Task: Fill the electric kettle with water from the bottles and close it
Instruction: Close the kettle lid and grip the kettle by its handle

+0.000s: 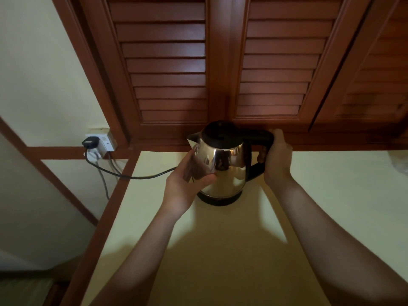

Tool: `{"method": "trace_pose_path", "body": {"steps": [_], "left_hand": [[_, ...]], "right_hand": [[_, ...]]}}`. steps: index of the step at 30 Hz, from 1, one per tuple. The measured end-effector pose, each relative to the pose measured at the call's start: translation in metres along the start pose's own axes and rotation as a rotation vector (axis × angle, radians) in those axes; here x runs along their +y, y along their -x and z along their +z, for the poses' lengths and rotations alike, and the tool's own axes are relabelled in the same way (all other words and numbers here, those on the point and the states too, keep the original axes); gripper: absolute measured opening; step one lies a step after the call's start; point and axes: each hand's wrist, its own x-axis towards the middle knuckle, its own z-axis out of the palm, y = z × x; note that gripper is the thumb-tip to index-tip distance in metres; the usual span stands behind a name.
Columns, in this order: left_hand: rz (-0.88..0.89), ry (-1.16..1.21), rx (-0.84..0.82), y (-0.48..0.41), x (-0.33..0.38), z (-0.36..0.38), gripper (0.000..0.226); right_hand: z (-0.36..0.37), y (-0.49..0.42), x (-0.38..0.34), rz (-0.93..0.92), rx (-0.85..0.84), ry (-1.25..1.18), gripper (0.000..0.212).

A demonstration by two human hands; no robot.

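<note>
Counter (331,195), closed kettle (223,164), right hand (277,155) gripping handle (256,138)

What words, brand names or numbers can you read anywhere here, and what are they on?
Nothing here can be read.
Kettle: no brand, label or number shows on the side facing us.
Plug in the wall socket: a faint paler patch on top, too small and blurred to read.
</note>
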Motion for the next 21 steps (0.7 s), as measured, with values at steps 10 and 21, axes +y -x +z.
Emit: {"method": "trace_pose_path", "body": {"steps": [10, 21], "left_hand": [[-0.012, -0.040, 0.092, 0.012, 0.000, 0.008, 0.092], [-0.016, -0.077, 0.054, 0.015, 0.009, 0.008, 0.080]], "right_hand": [[0.000, 0.011, -0.008, -0.006, -0.064, 0.101, 0.029], [-0.001, 0.013, -0.018, 0.037, -0.082, 0.145, 0.031]]}}
